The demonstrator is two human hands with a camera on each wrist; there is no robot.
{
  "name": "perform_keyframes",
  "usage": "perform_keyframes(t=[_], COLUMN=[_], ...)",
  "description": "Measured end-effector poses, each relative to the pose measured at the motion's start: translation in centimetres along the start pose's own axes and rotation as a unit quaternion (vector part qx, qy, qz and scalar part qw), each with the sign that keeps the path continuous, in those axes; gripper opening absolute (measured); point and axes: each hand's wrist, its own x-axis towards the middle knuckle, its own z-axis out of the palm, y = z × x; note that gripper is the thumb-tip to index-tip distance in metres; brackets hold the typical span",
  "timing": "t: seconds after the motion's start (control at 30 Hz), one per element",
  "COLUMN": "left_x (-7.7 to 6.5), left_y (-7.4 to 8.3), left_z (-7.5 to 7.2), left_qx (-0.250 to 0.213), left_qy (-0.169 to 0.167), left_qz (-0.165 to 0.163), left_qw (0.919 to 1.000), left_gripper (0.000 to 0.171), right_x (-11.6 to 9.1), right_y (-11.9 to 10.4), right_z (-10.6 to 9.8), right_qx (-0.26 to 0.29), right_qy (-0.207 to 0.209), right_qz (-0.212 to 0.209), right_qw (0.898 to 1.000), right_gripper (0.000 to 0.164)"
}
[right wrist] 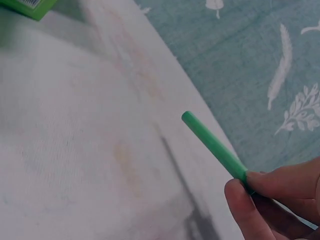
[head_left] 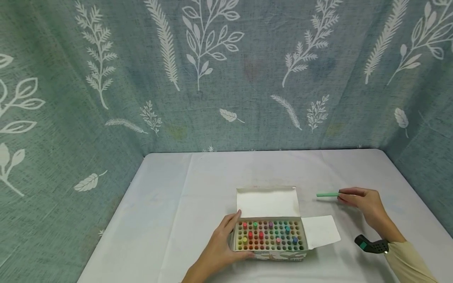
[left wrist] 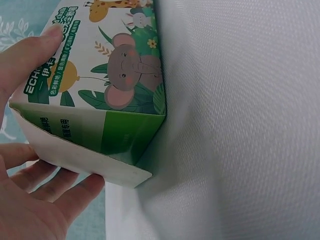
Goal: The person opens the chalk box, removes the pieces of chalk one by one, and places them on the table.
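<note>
A green stick was held clear of the surface, well to the right of an opened box, and was pinched at one end between the thumb and fingers of the right hand. Its free end was pointed to the left in the head view, and a thin shadow was cast by it below. The box was gripped at its left end by the left hand: the thumb was pressed on the printed front, while the fingertips were set against a pale flap at that end. Inside the box, rows of round holes were seen, and nine coloured sticks were seated upright among them: three red, and one each of green, purple, teal, yellow, pink and blue. The lid was raised at the back, and a side flap was folded out to the right. On the front, an elephant and a giraffe were printed. Faint coloured smudges were shown on the white-covered surface. A black device was worn at the right wrist, beside a beige sleeve. The surface was bordered by a grey-green curtain patterned with white leaves.
</note>
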Motion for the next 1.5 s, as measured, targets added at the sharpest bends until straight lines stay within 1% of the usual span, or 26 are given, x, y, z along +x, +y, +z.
perform_keyframes(t=[0.13, 0.27, 0.43, 0.63, 0.77, 0.9, 1.13, 1.37, 1.43, 1.5], left_x=[0.0, 0.1, 0.0, -0.1, -0.1, -0.1, -0.1, 0.0, 0.0, 0.0], left_y=[0.0, 0.0, 0.0, 0.0, 0.1, 0.1, 0.0, 0.0, 0.0, -0.1], left_z=[0.0, 0.0, 0.0, 0.0, 0.0, 0.0, 0.1, 0.0, 0.0, 0.0], left_qx=[0.000, -0.002, -0.002, 0.002, 0.004, 0.006, 0.008, 0.009, 0.009, 0.011], left_qy=[0.000, -0.004, -0.006, -0.002, -0.002, -0.001, -0.002, -0.002, -0.001, 0.000], left_qz=[0.000, 0.002, 0.001, 0.001, 0.002, 0.000, 0.003, 0.001, 0.003, 0.007], left_qw=[1.0000, 1.0000, 1.0000, 1.0000, 1.0000, 1.0000, 1.0000, 1.0000, 1.0000, 0.9999], left_gripper=[0.106, 0.106, 0.106, 0.107, 0.107, 0.106, 0.106, 0.108, 0.108, 0.108], right_x=[0.4, 0.8, 1.0, 1.2, 1.0, 0.8, 0.4, 0.2, 0.6, 1.4], right_y=[0.5, 1.2, 1.7, 1.9, 1.9, 1.7, 1.5, 0.9, 1.3, 2.5], right_z=[0.3, 0.3, 0.5, 0.8, 1.0, 1.2, 1.3, 1.1, 0.7, 0.3], right_qx=[-0.005, 0.002, -0.019, -0.079, -0.112, -0.128, -0.135, -0.175, -0.180, -0.187], right_qy=[0.002, 0.009, 0.026, 0.042, 0.054, 0.063, 0.072, 0.084, 0.079, 0.077], right_qz=[0.018, 0.037, 0.046, 0.028, 0.026, 0.020, -0.002, -0.042, -0.054, -0.066], right_qw=[1.000, 0.999, 0.998, 0.996, 0.992, 0.990, 0.988, 0.980, 0.979, 0.977], right_gripper=[0.048, 0.046, 0.043, 0.038, 0.036, 0.035, 0.032, 0.032, 0.034, 0.035])
